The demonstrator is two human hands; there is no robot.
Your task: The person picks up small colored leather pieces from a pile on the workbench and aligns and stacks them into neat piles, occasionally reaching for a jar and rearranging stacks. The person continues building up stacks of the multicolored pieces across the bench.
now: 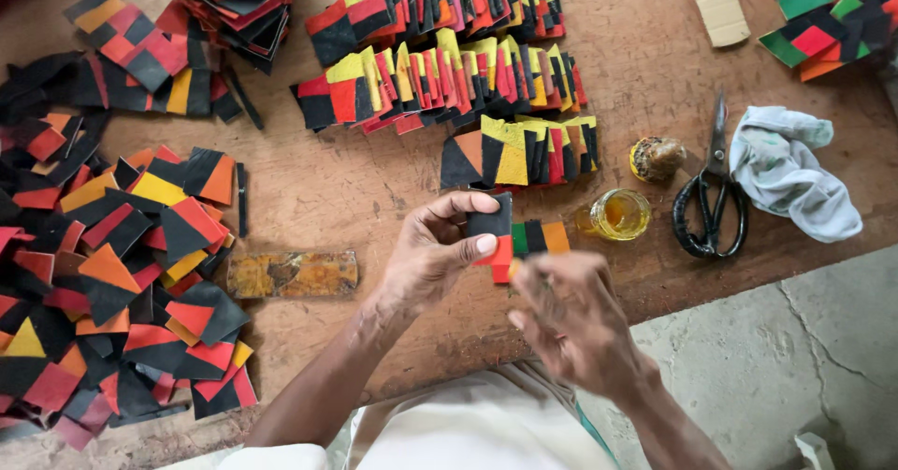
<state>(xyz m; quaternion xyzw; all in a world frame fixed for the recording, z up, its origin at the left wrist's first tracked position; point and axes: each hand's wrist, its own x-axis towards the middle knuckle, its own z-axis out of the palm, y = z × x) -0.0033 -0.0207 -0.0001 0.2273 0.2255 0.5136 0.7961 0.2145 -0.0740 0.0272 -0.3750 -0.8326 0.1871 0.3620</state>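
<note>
Our left hand [426, 260] pinches a flat black-and-red patchwork square [494, 231] between thumb and fingers, at centre above the worn wooden table [374, 180]. Our right hand [571, 320], at five o'clock, is blurred; we cannot tell its grip. A glossy glue jar [617, 215] sits at three o'clock.

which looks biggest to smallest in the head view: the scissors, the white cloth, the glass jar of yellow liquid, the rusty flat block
1. white cloth
2. scissors and rusty flat block: alike in extent, too close to rank
3. glass jar
</note>
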